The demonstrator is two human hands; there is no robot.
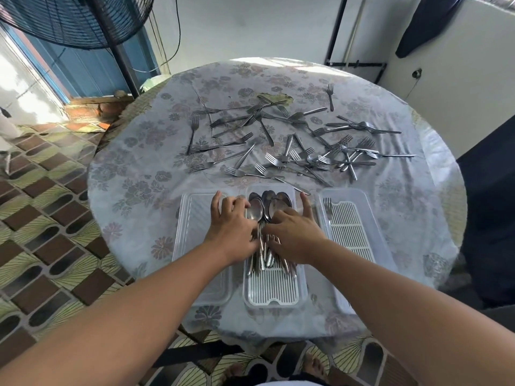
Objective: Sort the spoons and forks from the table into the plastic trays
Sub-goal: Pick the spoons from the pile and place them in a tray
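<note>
Three clear plastic trays lie side by side at the table's near edge. The middle tray holds a pile of metal spoons, bowls pointing away from me. My left hand and my right hand both rest on the spoon handles, fingers spread and pressing down; whether either grips a spoon is hidden. The right tray holds a white slotted insert and one fork. The left tray looks bare. Several forks lie scattered across the far half of the table.
The round table has a floral plastic cover with a torn patch at the back. A standing fan is at the far left, a dark chair at the right. The floor is tiled.
</note>
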